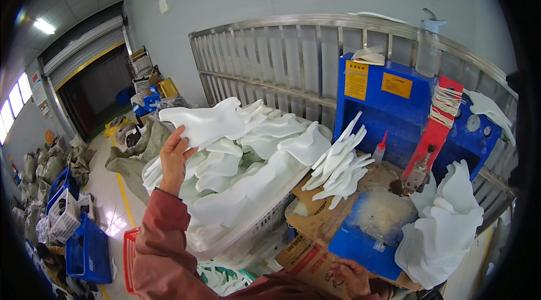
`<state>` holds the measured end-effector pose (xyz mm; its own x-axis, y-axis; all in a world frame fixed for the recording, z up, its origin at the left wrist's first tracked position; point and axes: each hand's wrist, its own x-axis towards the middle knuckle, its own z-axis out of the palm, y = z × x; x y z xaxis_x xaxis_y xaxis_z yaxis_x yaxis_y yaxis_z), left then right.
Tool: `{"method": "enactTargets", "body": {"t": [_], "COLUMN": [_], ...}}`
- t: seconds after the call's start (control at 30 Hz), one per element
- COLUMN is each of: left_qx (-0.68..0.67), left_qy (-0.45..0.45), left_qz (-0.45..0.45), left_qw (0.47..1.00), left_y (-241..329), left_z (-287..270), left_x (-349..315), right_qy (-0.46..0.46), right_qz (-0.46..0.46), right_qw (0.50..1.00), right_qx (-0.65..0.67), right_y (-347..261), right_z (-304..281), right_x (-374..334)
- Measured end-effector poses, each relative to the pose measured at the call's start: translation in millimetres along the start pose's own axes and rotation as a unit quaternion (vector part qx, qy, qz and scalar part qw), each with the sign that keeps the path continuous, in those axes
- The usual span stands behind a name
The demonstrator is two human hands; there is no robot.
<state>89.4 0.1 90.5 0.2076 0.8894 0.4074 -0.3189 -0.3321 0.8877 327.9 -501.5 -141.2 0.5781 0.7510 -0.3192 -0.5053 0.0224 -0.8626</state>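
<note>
My left hand is closed on the edge of a white, wavy, insole-shaped piece, holding it over a heap of like pieces. The heap fills a white slatted plastic basket. Low in front of the blue machine, my right hand has its fingers curled; whether anything small is between them cannot be made out. Nearest to it are a cardboard sheet and the blue work surface. A neat stack of white pieces stands at the right, and a looser bundle lies beside the basket.
The blue machine carries a red arm wrapped with cord. A red-tipped bottle stands by it. Behind runs a metal railing. A red crate, a blue crate and sacks are on the left floor.
</note>
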Motion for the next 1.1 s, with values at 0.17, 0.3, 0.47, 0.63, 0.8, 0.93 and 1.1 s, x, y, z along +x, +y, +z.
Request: {"method": "enactTargets", "body": {"t": [0.17,0.3,0.47,0.63,0.8,0.93,1.1], "left_qx": [-0.055,-0.053,-0.059,-0.029,0.059,0.514,0.635], "left_qy": [0.010,0.028,0.041,0.073,0.023,-0.041,-0.051], "left_qz": [0.011,0.013,0.019,0.007,-0.030,0.102,0.202], "left_qw": [0.998,0.998,0.997,0.997,0.998,0.851,0.744], "left_y": [-8.6,-8.7,7.3,26.4,-20.4,-48.6,-2.0], "left_z": [1.5,-5.9,-14.3,-48.7,-125.3,-163.0,-76.7], "left_x": [34.6,60.2,63.0,27.7,-20.0,-33.4,-42.7], "right_qy": [-0.059,-0.038,-0.071,-0.042,-0.035,-0.072,-0.061], "right_qz": [0.085,0.048,0.023,0.008,0.085,0.033,0.051], "right_qw": [0.993,0.998,0.994,0.992,0.996,0.997,0.997], "right_qx": [-0.049,-0.020,-0.076,-0.118,-0.010,-0.019,-0.005], "right_y": [7.4,21.0,30.8,22.0,8.7,13.6,27.2], "right_z": [-16.9,-17.0,-20.9,-11.0,6.9,4.3,-8.7], "right_x": [9.8,11.0,18.7,19.1,13.4,24.8,17.0]}}
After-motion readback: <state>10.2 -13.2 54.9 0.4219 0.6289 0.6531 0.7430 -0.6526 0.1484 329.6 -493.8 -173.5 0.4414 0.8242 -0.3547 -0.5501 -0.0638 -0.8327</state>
